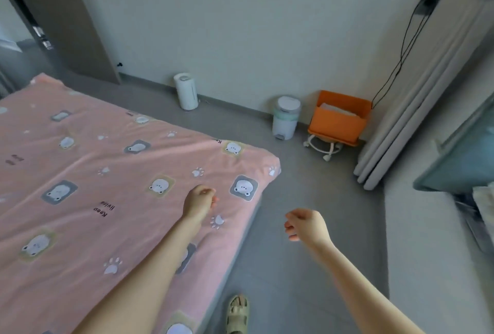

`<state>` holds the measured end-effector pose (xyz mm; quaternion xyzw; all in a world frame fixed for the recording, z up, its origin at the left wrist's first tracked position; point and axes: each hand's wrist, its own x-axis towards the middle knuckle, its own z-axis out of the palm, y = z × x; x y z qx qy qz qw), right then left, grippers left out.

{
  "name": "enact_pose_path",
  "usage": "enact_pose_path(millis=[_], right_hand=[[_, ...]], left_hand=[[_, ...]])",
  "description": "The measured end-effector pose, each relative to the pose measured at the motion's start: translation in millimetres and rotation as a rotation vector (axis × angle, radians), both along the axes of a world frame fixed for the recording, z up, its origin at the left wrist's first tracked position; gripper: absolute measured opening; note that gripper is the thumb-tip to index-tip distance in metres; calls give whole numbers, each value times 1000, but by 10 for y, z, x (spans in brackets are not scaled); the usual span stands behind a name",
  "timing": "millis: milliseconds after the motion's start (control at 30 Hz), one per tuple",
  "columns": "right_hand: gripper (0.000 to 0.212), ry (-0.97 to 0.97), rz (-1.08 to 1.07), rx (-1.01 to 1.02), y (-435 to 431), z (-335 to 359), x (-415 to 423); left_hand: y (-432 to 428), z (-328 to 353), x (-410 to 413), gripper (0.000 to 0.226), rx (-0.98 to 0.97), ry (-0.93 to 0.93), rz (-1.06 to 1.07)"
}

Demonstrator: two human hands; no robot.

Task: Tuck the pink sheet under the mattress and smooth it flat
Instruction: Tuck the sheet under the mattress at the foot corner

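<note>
A grey floor [307, 186] runs to a pale wall, with a white pedal bin [285, 117] at one o'clock. The pink sheet [107, 173] lies spread over the mattress, under the loosely curled, empty left hand [199, 200]; at three o'clock the right hand [304, 224] hovers over floor, loosely curled, empty.

Head-height, forward-down over bed [107, 173] corner.

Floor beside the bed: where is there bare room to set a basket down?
Bare grey floor runs between the pink bear-print sheet on the mattress and the folded white panels. It is crowded along the wall: white cylindrical appliance, white pedal bin, orange wheeled cart.
</note>
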<state>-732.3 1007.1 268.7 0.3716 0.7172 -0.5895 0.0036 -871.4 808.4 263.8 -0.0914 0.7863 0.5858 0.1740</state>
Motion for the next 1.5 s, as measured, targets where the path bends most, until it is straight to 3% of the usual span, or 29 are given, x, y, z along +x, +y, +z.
enact_pose_path(millis=[200, 300, 433, 667, 767, 933, 1100, 1133, 1200, 1300, 1367, 1500], right_hand=[[18, -46, -217, -24, 781, -207, -986], [21, -60, -270, -44, 1095, -321, -1391], [25, -134, -262, -85, 1539, -670, -1917], [27, -264, -312, -167, 2545, -1697, -3232], [31, -380, -298, -236, 2948, -2323, -3818], [42, -547, -150, -298, 3225, -3398, -4535], [39, -674, -75, -393, 3160, -4066, -4880], [44, -660, -74, -393, 3129, -4161, -4898], [32, -631, -55, -361, 3057, -4240, -4927], [47, -598, -61, -224, 3034, -4161, -4948], [39, -528, -65, -17, 3150, -4032, -4929], [38, -362, -41, 275, 3311, -3850, -4941]], left_hand=[[904, -151, -1357, 22, -92, -7, -177], [1288, -258, -1878, 10, -228, 55, -266], [1887, -529, -2486, 22, -462, 143, -342], [3045, -1491, -3720, 34, -654, 264, -445], [3386, -2130, -4252, 28, -779, 226, -538], [3542, -3181, -4916, 37, -1031, 102, -1009], [3611, -3812, -5307, 36, -959, -311, -1270], [3625, -3853, -5340, 37, -947, -348, -1287], [3658, -3861, -5368, 37, -950, -376, -1360], [3655, -3837, -5337, 42, -1003, -392, -1533], [3627, -3842, -5257, 47, -989, -253, -1560], [3674, -3858, -5172, 84, -1023, 351, -1328]])
